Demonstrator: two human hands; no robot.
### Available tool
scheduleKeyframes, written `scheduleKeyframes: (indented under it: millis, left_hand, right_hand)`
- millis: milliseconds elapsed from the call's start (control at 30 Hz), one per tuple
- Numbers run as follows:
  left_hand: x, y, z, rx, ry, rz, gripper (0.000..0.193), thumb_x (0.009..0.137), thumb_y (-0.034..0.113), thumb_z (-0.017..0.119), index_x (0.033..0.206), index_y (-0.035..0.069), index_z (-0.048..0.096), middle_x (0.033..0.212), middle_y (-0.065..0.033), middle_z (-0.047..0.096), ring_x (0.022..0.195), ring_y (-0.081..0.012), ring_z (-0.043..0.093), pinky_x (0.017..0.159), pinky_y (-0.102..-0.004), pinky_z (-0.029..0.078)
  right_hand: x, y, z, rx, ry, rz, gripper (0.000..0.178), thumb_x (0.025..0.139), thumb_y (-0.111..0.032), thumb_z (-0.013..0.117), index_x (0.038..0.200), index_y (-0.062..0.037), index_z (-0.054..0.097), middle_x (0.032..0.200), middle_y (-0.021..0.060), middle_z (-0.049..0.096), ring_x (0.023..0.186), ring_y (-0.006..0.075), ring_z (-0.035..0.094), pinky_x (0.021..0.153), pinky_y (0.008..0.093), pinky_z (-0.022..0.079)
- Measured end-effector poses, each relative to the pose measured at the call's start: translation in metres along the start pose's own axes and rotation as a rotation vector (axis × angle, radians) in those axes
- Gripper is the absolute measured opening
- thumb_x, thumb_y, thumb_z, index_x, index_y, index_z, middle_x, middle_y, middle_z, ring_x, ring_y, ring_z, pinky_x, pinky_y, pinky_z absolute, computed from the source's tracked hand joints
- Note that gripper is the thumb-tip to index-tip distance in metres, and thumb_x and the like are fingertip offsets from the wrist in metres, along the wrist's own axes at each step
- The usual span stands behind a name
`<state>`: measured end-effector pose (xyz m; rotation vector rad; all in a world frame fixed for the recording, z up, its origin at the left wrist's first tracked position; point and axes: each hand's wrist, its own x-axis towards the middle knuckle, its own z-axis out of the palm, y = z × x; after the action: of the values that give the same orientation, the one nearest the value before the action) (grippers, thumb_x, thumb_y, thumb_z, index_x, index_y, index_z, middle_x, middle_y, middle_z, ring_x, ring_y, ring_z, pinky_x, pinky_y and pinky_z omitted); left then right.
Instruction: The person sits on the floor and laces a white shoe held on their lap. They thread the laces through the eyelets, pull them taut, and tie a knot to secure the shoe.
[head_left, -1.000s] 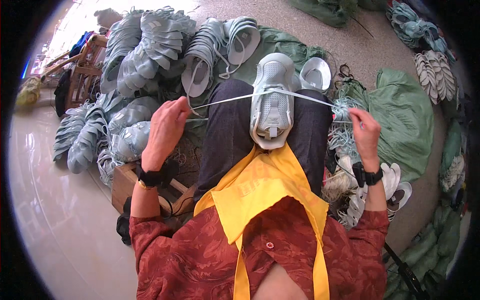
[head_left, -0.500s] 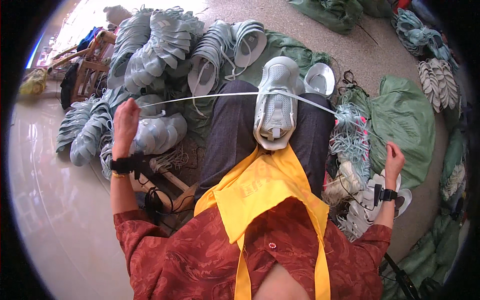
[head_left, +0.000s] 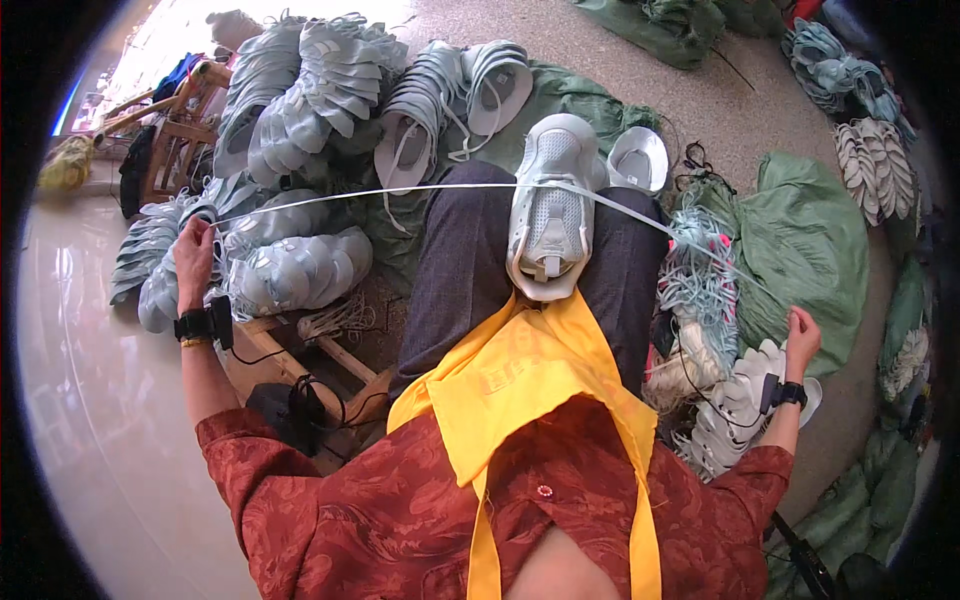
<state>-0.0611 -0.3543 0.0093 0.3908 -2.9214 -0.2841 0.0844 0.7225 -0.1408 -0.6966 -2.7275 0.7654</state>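
A pale grey-green shoe upper (head_left: 552, 215) lies across my lap, its toe pointing away from me. A pale flat shoelace (head_left: 420, 187) passes through the upper and stretches out to both sides. Far out at the left, my left hand (head_left: 193, 255) is closed in a pinch on one end of it. My right hand (head_left: 803, 338), low on the right, pinches the other end. Both stretches of the lace look taut. Under the right stretch hangs a bundle of light blue laces (head_left: 698, 270).
Stacked pale shoe uppers (head_left: 335, 85) fill the left and front. A single upper (head_left: 638, 160) sits by my right knee. Green sacks (head_left: 805, 245) lie to the right, above white stacked pieces (head_left: 735, 415). A wooden frame (head_left: 280, 365) stands by my left leg, a wooden chair (head_left: 180, 150) beyond.
My left hand has moved outward to the left and slightly nearer to me, drawing its end of the lace. My right hand has shifted a little outward and nearer. The upper stays in place.
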Motion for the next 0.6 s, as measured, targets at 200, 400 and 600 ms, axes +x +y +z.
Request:
scheduleKeyframes:
  millis: [200,400,600]
  left_hand:
    - [0.002,-0.011,-0.002,0.006,-0.025,0.009,0.014,0.093,0.013,0.069,0.097,0.001,0.062,0.081,-0.0141,0.067,0.075,-0.0248,0.067,0.07,-0.0397,0.051]
    - [-0.001,-0.01,0.001,0.041,-0.085,0.083,0.011,0.089,0.008,0.067,0.097,0.0,0.064,0.084,-0.0158,0.069,0.077,-0.0283,0.067,0.071,-0.0407,0.051]
    - [0.002,-0.02,0.004,0.18,0.021,0.092,0.01,0.089,0.008,0.064,0.096,0.0,0.064,0.088,-0.0185,0.07,0.082,-0.0351,0.069,0.075,-0.0452,0.052]
  right_hand:
    - [0.004,0.011,-0.005,-0.132,-0.001,0.021,0.018,0.093,-0.004,0.067,0.107,-0.0043,0.078,0.089,0.0112,0.078,0.082,0.0188,0.076,0.075,0.0305,0.057]
    - [-0.002,0.02,-0.006,-0.242,-0.011,0.045,0.016,0.089,-0.005,0.07,0.103,-0.0048,0.078,0.086,0.0122,0.078,0.077,0.0213,0.075,0.074,0.0333,0.057]
    - [-0.005,0.022,0.0,-0.491,-0.079,0.035,0.015,0.086,-0.01,0.073,0.099,-0.0052,0.078,0.083,0.0135,0.077,0.08,0.0225,0.076,0.075,0.0372,0.057]
